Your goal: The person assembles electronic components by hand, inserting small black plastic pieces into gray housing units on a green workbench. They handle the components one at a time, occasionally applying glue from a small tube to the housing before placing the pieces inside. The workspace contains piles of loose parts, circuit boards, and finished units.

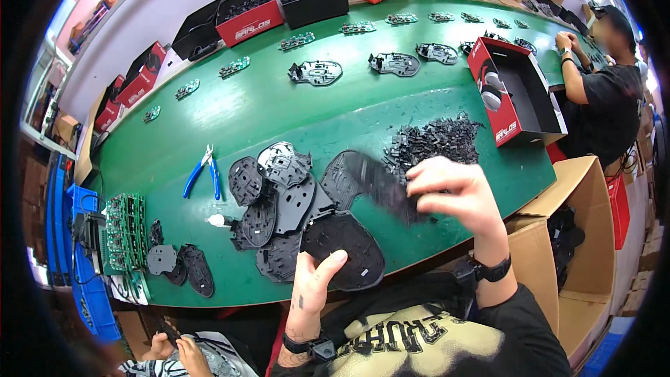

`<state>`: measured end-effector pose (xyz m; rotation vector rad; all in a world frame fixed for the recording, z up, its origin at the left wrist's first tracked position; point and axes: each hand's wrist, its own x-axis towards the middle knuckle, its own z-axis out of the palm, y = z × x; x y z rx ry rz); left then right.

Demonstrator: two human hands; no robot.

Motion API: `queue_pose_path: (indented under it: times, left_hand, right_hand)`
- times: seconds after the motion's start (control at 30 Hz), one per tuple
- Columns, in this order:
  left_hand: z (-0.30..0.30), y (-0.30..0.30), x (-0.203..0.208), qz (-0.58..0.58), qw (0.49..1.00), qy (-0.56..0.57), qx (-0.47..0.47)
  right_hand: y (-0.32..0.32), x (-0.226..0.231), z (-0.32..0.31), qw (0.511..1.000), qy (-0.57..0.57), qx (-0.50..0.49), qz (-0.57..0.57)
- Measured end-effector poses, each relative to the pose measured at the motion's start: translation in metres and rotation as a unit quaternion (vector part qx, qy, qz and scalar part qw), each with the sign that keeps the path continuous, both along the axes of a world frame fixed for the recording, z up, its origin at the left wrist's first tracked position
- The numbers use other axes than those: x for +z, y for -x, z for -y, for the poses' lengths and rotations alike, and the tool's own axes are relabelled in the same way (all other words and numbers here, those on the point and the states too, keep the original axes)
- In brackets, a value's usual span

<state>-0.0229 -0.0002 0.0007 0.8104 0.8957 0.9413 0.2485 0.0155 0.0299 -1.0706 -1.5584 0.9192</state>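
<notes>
In the head view, the left hand (315, 281) grips a dark plastic shell (350, 243) over the green bench's (513, 173) near edge; the right hand (457, 192) holds a motion-blurred black piece (382, 185) beside a heap of small parts (436, 141).

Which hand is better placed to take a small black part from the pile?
Probably the right hand: it is nearer the pile, though it seems to hold a blurred dark piece. The left hand holds a black shell.

Left hand (313, 285) nearer, right hand (460, 194) forward, curled
</notes>
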Motion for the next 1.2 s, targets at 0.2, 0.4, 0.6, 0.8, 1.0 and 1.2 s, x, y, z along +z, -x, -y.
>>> queue_pose_path:
  times: [0.2, 0.4, 0.6, 0.8, 1.0, 1.2]
  left_hand:
    - [0.007, 0.013, -0.018, -0.055, 0.995, 0.050, -0.059]
    - [0.009, 0.004, -0.012, 0.046, 0.984, 0.117, -0.128]
    - [0.008, -0.005, 0.003, 0.117, 0.982, 0.066, -0.135]
    - [0.008, -0.006, -0.001, 0.034, 0.988, 0.041, -0.142]
    - [0.012, -0.008, -0.008, 0.036, 0.996, 0.006, -0.079]
    - [0.007, 0.007, 0.007, 0.075, 0.996, -0.027, 0.047]
  right_hand:
    - [0.011, 0.019, 0.023, 0.968, -0.122, 0.122, 0.181]
    - [0.014, 0.022, 0.030, 0.945, -0.200, 0.092, 0.241]
    - [0.028, 0.027, 0.028, 0.915, -0.248, 0.095, 0.302]
    - [0.051, 0.019, 0.022, 0.928, -0.267, 0.099, 0.240]
    - [0.069, 0.011, 0.011, 0.954, -0.261, 0.077, 0.123]
    - [0.042, -0.026, -0.017, 0.950, -0.078, -0.125, 0.277]
